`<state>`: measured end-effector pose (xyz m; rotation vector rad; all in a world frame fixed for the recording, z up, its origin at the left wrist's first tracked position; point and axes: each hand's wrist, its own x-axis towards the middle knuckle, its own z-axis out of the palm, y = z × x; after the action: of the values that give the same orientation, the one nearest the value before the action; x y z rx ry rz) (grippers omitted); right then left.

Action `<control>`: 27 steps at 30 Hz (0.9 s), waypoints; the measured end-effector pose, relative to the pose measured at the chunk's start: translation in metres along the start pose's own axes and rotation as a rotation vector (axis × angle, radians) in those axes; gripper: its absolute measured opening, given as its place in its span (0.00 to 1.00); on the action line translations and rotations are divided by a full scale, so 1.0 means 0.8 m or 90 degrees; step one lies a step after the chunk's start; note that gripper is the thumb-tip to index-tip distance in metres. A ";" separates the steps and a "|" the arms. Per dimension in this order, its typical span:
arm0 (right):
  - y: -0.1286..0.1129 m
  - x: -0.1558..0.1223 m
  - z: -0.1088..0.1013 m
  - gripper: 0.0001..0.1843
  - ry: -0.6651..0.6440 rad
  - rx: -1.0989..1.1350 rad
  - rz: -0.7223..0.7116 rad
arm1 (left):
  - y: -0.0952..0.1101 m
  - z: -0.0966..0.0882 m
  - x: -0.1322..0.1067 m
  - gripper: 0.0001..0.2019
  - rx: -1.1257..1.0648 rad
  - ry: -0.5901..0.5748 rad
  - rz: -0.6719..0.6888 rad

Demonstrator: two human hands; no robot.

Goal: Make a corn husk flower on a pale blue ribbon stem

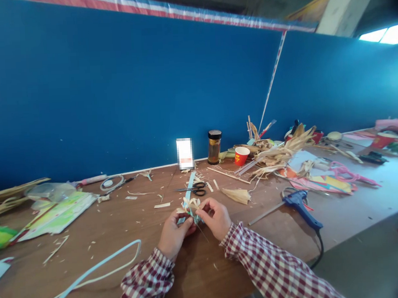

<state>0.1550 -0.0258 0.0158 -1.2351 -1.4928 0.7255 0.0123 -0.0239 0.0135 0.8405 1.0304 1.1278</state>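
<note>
Between my two hands is a small flower of pale corn husk (pixel 192 203), with bluish-green bits at its base and a thin stem pointing down toward me. My left hand (pixel 176 231) is closed on its lower left side, thumb and fingers pinched. From the right, my right hand (pixel 215 215) pinches the flower with thumb and forefinger. Just beyond them, black-handled scissors (pixel 198 189) lie across a light blue strip (pixel 189 186). A loose piece of husk (pixel 236 195) lies to the right of the scissors.
A blue glue gun (pixel 300 206) lies at right, its cord over the edge. Farther back stand a lidded jar (pixel 214 147), a red paper cup (pixel 242 156) and piled dried husks (pixel 281 154). Pink scissors (pixel 348 173) lie farther right. A pale cable (pixel 92 270) loops at front left.
</note>
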 end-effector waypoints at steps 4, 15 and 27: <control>-0.001 0.000 -0.001 0.05 0.001 -0.008 0.000 | 0.003 0.003 -0.003 0.18 0.010 0.013 -0.004; 0.002 -0.001 0.001 0.05 -0.003 0.002 -0.016 | 0.000 -0.002 0.001 0.19 0.055 0.004 0.004; -0.004 0.000 0.001 0.05 -0.011 0.004 -0.002 | 0.000 0.003 0.001 0.17 0.052 -0.001 0.042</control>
<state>0.1535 -0.0269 0.0185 -1.2242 -1.5056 0.7403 0.0145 -0.0228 0.0141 0.9468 1.0599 1.1467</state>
